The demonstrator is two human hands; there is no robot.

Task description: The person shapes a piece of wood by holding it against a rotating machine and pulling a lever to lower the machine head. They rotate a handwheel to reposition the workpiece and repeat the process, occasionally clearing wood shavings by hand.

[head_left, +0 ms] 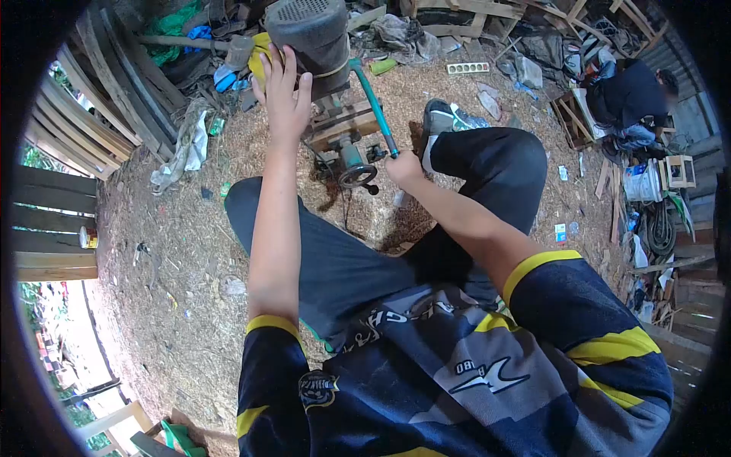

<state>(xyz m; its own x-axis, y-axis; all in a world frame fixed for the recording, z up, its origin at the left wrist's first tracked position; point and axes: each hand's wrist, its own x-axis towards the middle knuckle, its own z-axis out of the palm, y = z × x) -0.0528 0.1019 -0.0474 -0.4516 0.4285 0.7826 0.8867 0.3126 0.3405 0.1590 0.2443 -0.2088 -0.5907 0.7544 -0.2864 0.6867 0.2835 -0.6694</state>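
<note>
My left hand [283,99] is raised with its fingers spread, overlapping the side of a dark cylindrical machine housing [320,49] with a perforated top. Behind those fingers shows a piece of yellow material [261,55]. My right hand [403,168] is wrapped around the dark lower end of a teal lever [371,99], which slants up toward the housing. Between my hands, low on the machine, sits a teal fitting [351,152] with a dark handwheel [356,177].
My bent knees flank the machine on a debris-strewn floor [183,251]. Curved wooden planks [126,76] lean at the left. A white power strip [468,68] lies beyond the machine. Another person [628,95] sits at the right, near a wooden crate [571,122] and a coiled hose [661,228].
</note>
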